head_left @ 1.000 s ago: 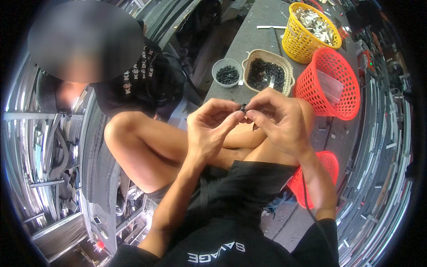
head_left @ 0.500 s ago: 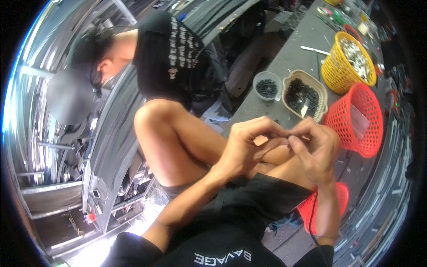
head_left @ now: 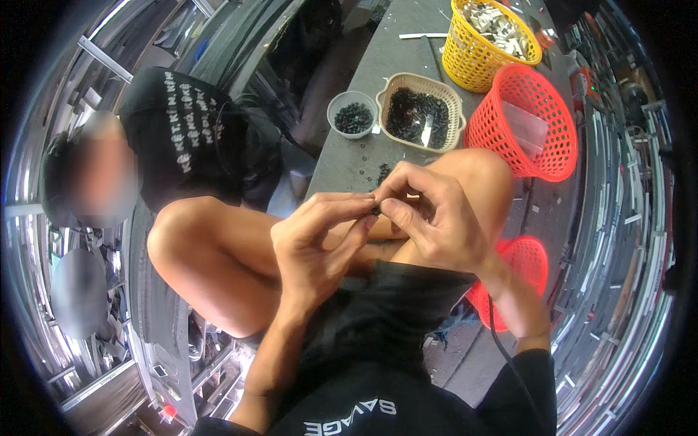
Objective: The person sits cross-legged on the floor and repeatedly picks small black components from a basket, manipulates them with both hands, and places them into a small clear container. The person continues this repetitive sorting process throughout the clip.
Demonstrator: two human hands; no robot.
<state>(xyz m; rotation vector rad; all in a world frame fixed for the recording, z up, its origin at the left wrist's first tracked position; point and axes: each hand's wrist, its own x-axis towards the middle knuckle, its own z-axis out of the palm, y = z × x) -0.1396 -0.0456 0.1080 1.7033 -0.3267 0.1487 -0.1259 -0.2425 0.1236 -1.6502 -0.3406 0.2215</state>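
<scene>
Above my lap, the fingertips of my left hand and my right hand meet around a small black part. Both hands are closed in a pinch on it, and the fingers cover most of its shape. Just beyond them, several loose black pieces lie on the grey bench. Farther off stands a clear round tub with small black pieces inside. To its right, a beige basket holds more black pieces, with a pale strip lying on top.
A red perforated basket with a clear bag inside stands right of the beige one. Behind it is a yellow basket of whitish pieces. Another red basket sits low by my right forearm. A person in a black shirt is at far left.
The whole view has shifted, so the baskets and tub appear farther left and higher. Both hands remain pinched together at the fingertips; the small black part shows more plainly now.
</scene>
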